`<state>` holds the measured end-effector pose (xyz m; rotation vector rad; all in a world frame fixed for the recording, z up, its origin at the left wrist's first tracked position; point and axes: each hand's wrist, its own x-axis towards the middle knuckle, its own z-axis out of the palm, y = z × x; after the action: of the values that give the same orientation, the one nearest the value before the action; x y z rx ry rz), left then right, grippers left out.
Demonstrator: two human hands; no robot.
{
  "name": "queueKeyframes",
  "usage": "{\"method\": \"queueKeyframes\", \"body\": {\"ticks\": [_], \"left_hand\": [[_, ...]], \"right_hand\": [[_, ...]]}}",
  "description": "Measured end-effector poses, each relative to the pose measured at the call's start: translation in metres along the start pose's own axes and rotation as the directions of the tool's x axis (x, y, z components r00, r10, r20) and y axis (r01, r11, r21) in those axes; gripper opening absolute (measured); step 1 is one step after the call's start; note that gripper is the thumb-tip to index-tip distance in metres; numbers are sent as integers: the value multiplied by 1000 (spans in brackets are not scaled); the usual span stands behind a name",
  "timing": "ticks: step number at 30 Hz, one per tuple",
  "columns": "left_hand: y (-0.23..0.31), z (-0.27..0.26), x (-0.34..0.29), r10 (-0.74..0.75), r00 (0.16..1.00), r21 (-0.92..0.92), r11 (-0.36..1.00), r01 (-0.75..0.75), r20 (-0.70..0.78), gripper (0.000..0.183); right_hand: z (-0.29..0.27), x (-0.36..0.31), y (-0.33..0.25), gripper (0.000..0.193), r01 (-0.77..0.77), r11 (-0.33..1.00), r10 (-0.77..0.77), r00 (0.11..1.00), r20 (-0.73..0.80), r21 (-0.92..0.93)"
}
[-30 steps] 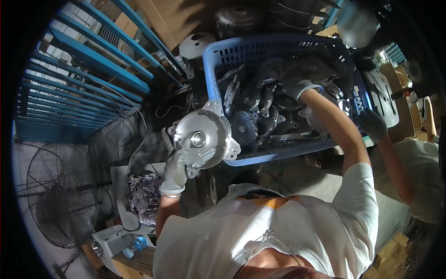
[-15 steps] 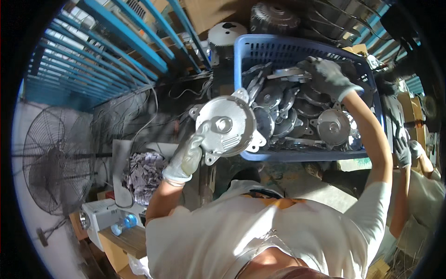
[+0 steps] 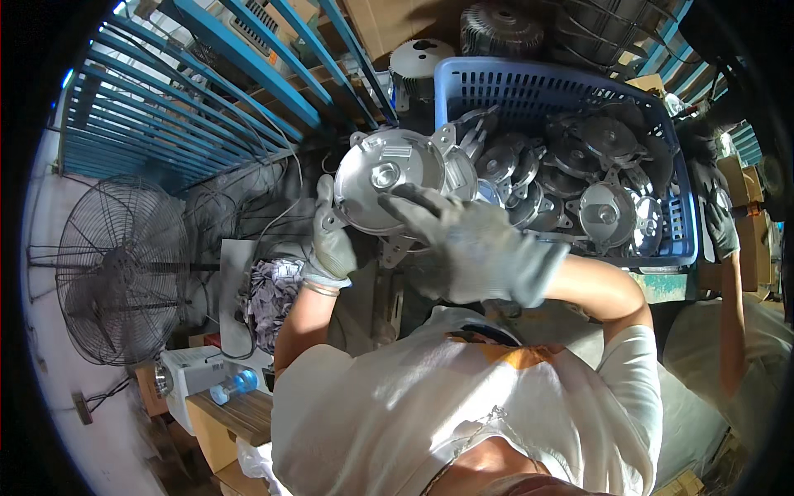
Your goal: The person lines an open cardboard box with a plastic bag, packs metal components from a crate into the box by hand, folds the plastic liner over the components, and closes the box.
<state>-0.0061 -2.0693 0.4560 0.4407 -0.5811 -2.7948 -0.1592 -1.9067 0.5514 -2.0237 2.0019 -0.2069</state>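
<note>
My left hand (image 3: 332,244), in a pale grey work glove, grips a round silver metal end cover (image 3: 361,178) by its left rim. The cover is tilted with its raised centre boss facing up, and mounting ears stand out around its edge. A second metal end cover (image 3: 461,175) shows partly behind it, overlapping its right side; what supports it is hidden. My gloved right hand (image 3: 475,248) reaches across in front, its fingers stretched over the first cover's face. Whether the fingertips touch it I cannot tell. Motion blurs this hand, and its thumb is indistinct.
A blue plastic basket (image 3: 558,70) at the back right holds several similar covers. Finned motor housings (image 3: 500,31) stand behind it. Left are blue bars (image 3: 240,58), a black fan (image 3: 120,269) and a pile of grey rags (image 3: 275,302). Another person's gloved hand (image 3: 722,227) is at far right.
My right hand has left the basket and swung left over the held cover. That cover has shifted up and left and turned. A second cover now shows behind it.
</note>
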Motion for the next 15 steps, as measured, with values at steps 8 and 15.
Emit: {"method": "queueKeyframes", "body": {"ticks": [8,15], "left_hand": [[-1,-11,-1,-115,990,302,949,84,86,57],[0,17,7,91,981,636,750,-180,170,64]], "right_hand": [[50,21,115,107,-231,542,484,872,-76,808],[128,51,119,50,-21,-103,177,984,39,994]]}}
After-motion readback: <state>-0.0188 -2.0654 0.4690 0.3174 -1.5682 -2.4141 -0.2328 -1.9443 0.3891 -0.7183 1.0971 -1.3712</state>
